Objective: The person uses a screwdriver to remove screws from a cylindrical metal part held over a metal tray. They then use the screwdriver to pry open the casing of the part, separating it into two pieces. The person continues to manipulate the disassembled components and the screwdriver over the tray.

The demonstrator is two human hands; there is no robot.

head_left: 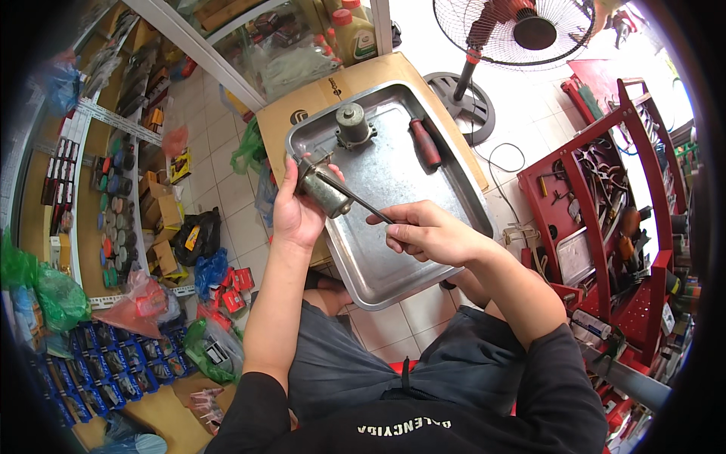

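Observation:
My left hand (293, 203) is wrapped round a small cylindrical metal motor (327, 194), held tilted over the left side of a metal tray (370, 296). In my right hand (432, 233) is one end of a thin dark metal rod (363, 203), pinched between the fingers. The rod slants up and left along the motor's side, its far tip up by the motor's upper end; whether it touches there I cannot tell. A second motor (352, 125) stands upright in the tray's far left corner. A screwdriver with a red and black handle (425, 144) lies at the far right.
Under the tray is a cardboard sheet (393, 69). A fan (522, 34) stands beyond it, and a red tool rack (586, 219) full of hand tools is on the right. Shelves of boxed parts (121, 197) line the left, with plastic bags on the floor near them.

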